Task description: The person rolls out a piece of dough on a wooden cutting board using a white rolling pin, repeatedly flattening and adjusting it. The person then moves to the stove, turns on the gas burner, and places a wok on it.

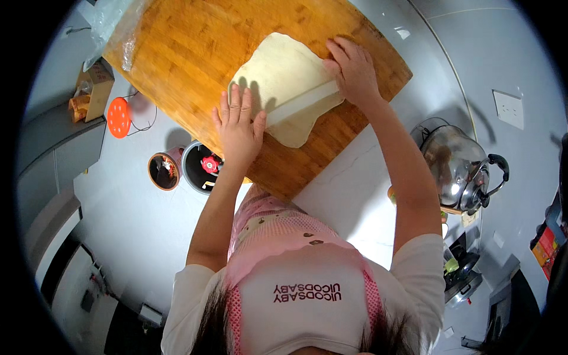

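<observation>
A thin, uneven sheet of pale dough lies on a large wooden board. Across its near part runs a white rolling pin, slanting up to the right. My left hand is palm down over the pin's left end, its fingers straight and spread at the dough's left edge. Over the pin's right end arches my right hand, its fingertips reaching past the dough's right edge. Both ends of the pin are hidden under my hands, so the right hand's hold on it does not show.
Clear plastic film covers the board's far left corner. A steel kettle stands at the right near a wall socket. Left and below are an orange stool, a small bin and a grey round container.
</observation>
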{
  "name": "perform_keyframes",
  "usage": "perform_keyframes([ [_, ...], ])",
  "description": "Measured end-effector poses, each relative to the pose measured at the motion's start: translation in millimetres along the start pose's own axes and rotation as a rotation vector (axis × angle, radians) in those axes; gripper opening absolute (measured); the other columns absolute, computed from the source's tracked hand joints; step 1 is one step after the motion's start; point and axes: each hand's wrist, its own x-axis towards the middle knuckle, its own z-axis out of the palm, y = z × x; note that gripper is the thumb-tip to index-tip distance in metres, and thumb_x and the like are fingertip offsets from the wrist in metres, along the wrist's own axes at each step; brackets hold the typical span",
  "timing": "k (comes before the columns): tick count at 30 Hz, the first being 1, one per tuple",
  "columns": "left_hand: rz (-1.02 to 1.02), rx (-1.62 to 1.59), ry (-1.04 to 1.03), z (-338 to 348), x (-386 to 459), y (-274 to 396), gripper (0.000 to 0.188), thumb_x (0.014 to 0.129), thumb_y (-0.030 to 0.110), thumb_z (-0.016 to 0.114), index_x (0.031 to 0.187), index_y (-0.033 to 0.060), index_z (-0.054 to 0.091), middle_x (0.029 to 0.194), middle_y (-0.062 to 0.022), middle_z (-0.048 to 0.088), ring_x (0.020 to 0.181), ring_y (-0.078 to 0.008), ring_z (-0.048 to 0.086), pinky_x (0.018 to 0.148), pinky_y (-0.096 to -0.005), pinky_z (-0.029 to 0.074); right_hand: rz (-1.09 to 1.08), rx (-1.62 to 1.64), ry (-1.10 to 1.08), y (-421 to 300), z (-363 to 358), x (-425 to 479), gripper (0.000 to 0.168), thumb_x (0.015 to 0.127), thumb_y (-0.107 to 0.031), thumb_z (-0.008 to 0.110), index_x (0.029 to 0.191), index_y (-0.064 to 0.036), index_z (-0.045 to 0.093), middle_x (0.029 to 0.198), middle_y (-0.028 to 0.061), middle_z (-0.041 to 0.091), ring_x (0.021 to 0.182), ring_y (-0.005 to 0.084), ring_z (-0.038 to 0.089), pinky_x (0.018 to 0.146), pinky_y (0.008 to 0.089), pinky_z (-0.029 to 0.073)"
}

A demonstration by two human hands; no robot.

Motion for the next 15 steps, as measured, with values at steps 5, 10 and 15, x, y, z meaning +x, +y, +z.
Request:
perform_keyframes([
  [5, 0.035, -0.022, -0.094, 7, -28, 11, 0.051, 0.095, 0.028, 0.046, 0.141, 0.0075, 0.038, 0.149, -0.0137, 0.032, 0.138, -0.0369, 0.026, 0.110, -0.0533, 0.015, 0.000, -0.151, -0.021, 6, 6, -13, 0.045, 0.096, -0.040, 0.043, 0.133, -0.015, 0.048, 0.138, 0.0044, 0.045, 0.129, 0.0246, 0.040, 0.108, 0.0442, 0.027],
  [10, 0.064, -0.032, -0.176, 5, -65, 43, 0.061, 0.092, 0.028, 0.048, 0.144, 0.0031, 0.029, 0.150, -0.0185, 0.028, 0.138, -0.0391, 0.024, 0.109, -0.0556, 0.017, -0.021, -0.125, -0.144, 17, -11, -44, 0.047, 0.097, -0.042, 0.040, 0.136, -0.017, 0.045, 0.143, 0.0036, 0.040, 0.134, 0.0230, 0.033, 0.111, 0.0446, 0.022],
  [15, 0.107, -0.134, -0.213, 8, -93, 63, 0.061, 0.092, 0.026, 0.049, 0.144, 0.0019, 0.028, 0.151, -0.0218, 0.022, 0.138, -0.0415, 0.022, 0.109, -0.0561, 0.016, -0.053, -0.113, -0.180, 27, -18, -59, 0.047, 0.097, -0.043, 0.040, 0.135, -0.018, 0.045, 0.143, 0.0026, 0.039, 0.134, 0.0232, 0.031, 0.112, 0.0471, 0.019],
])
